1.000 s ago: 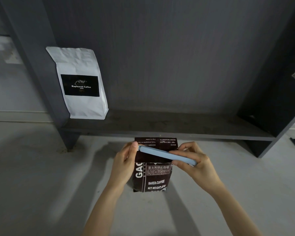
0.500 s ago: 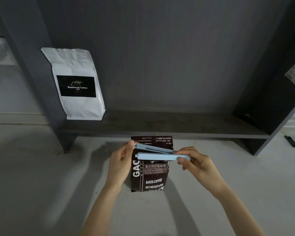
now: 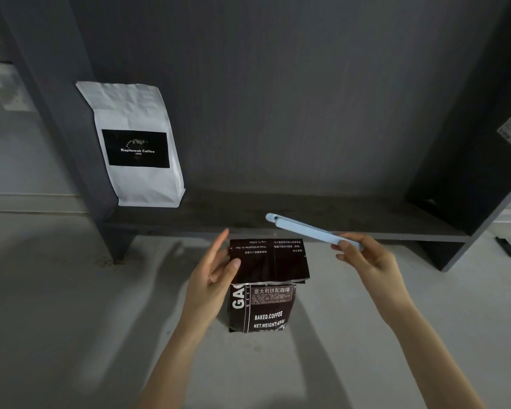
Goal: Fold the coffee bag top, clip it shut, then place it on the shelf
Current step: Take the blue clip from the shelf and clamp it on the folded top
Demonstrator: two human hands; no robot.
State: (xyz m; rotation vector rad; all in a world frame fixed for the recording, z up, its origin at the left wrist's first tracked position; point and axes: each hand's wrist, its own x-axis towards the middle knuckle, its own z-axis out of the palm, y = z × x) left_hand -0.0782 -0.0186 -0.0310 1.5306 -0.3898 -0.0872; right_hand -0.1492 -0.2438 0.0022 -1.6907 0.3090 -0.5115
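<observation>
A dark brown coffee bag [image 3: 263,305] stands on the pale floor in front of the shelf, its top flap [image 3: 270,259] folded over toward me. My left hand [image 3: 210,278] holds the flap's left edge with the thumb on its front. My right hand [image 3: 366,261] pinches one end of a light blue bag clip [image 3: 304,230]. The clip is lifted above and to the right of the bag, angled up to the left, not touching it. The dark grey shelf board [image 3: 307,222] runs just behind the bag.
A white coffee bag with a black label [image 3: 136,146] stands at the shelf's left end against the side panel [image 3: 59,113]. The right side panel [image 3: 484,172] closes the shelf on the right. A small black object [image 3: 509,247] lies on the floor at far right.
The clip was across the folded top of the bag; my right hand has now lifted it off, up and to the right. My left hand still holds the flap's left edge.
</observation>
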